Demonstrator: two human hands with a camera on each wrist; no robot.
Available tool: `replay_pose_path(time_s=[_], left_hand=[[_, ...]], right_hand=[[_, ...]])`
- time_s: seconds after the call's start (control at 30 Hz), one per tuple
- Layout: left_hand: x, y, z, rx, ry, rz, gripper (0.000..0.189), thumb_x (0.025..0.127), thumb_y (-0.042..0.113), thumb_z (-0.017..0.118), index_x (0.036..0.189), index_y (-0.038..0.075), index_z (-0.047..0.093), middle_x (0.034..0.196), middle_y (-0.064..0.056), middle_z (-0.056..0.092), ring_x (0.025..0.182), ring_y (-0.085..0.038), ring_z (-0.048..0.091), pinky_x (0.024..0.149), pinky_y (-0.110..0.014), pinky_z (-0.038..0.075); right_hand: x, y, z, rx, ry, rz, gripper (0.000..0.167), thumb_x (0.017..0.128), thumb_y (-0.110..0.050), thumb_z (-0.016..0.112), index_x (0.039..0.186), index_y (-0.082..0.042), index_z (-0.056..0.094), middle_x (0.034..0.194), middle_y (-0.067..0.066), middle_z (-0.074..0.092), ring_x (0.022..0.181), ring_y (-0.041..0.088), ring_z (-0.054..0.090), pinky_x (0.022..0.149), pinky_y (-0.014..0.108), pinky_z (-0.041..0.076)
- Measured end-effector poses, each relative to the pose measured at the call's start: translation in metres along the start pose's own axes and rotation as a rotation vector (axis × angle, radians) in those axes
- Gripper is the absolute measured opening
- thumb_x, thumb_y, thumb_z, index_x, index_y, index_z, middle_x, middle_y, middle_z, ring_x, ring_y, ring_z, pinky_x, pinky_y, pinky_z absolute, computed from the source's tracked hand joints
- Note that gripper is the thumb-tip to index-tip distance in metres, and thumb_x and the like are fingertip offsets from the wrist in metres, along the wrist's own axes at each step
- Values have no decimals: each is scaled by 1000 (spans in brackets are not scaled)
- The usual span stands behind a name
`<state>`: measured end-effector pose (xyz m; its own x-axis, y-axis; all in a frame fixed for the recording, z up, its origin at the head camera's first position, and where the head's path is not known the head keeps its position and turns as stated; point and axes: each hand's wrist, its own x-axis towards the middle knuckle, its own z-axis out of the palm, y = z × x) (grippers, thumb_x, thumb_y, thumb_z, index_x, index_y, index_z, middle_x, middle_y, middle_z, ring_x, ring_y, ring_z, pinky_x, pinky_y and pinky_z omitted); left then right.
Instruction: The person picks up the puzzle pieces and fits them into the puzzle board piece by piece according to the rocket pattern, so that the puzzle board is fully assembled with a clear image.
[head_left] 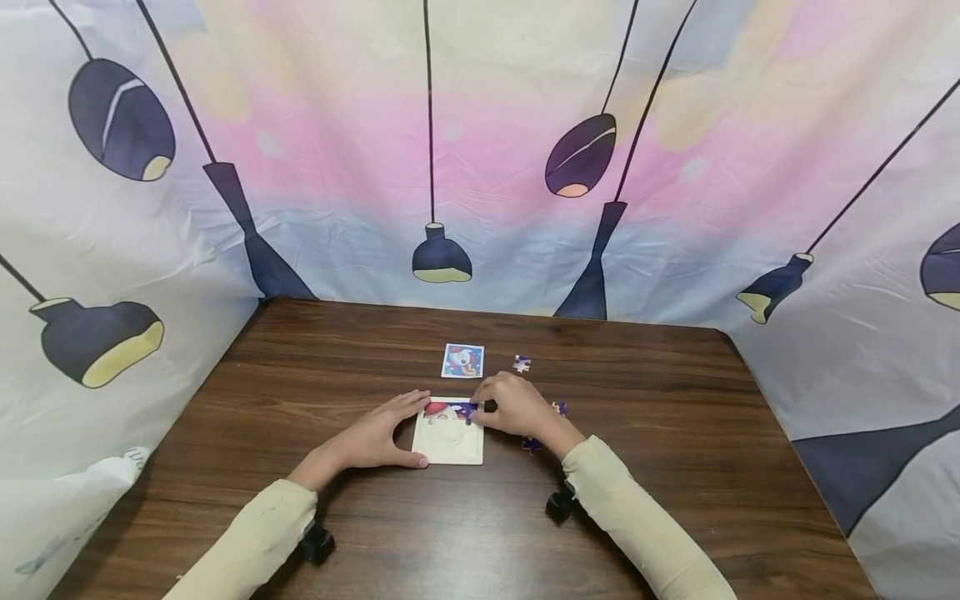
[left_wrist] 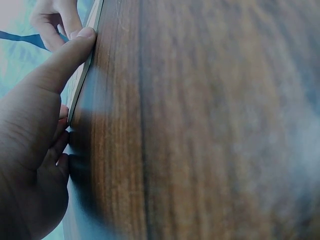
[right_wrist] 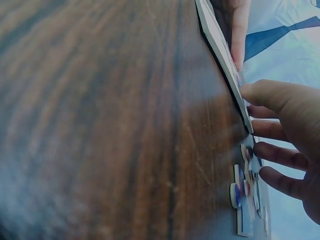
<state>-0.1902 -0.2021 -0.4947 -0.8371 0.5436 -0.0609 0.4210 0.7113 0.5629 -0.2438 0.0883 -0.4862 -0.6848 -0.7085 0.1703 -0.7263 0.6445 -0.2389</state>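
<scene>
A pale puzzle board (head_left: 450,446) lies on the table, its upper strip filled with coloured pieces showing a red and white picture. My left hand (head_left: 380,432) holds the board's left side, thumb at the near corner and fingers at the far corner; the left wrist view shows the thumb (left_wrist: 75,50) on the board's edge. At the board's upper right, my right hand (head_left: 513,406) pinches a purple puzzle piece (head_left: 467,411) with thumb and index finger, the fingertips partly covering it. In the right wrist view its other fingers (right_wrist: 280,155) spread beside the board's edge.
A small picture card (head_left: 462,361) lies beyond the board. Loose puzzle pieces lie to the right: one whitish and purple piece (head_left: 522,363) farther back, others (head_left: 531,446) near the right wrist. A patterned cloth (head_left: 495,108) hangs around the brown table (head_left: 637,375).
</scene>
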Motion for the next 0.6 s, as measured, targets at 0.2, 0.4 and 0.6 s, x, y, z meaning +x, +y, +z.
replay_pose_path(time_s=[0.2,0.4,0.6], left_hand=[[0,-1,0,0,3,10,108,78,67,78,161,13,35,168,-8,28,155,-35,23,118,-62,27],[-1,0,0,-5,3,9,107,79,66,79,161,13,35,168,-8,28,155,-35,22,118,-62,27],[0,-1,0,-1,1,-1,107,78,66,79,161,14,34,168,-7,27,155,-35,23,118,-62,28]], right_hand=[[0,-2,-2,-17,0,-5,29,93,-38,75,111,-15,81,114,-1,75,108,19,67,95,39,55],[1,-3,-2,-30,-5,-6,30,93,-38,75,111,-15,81,114,-1,75,109,20,66,95,38,55],[2,-6,-2,-19,11,-18,26,93,-33,75,110,-15,81,114,0,75,107,20,66,92,37,56]])
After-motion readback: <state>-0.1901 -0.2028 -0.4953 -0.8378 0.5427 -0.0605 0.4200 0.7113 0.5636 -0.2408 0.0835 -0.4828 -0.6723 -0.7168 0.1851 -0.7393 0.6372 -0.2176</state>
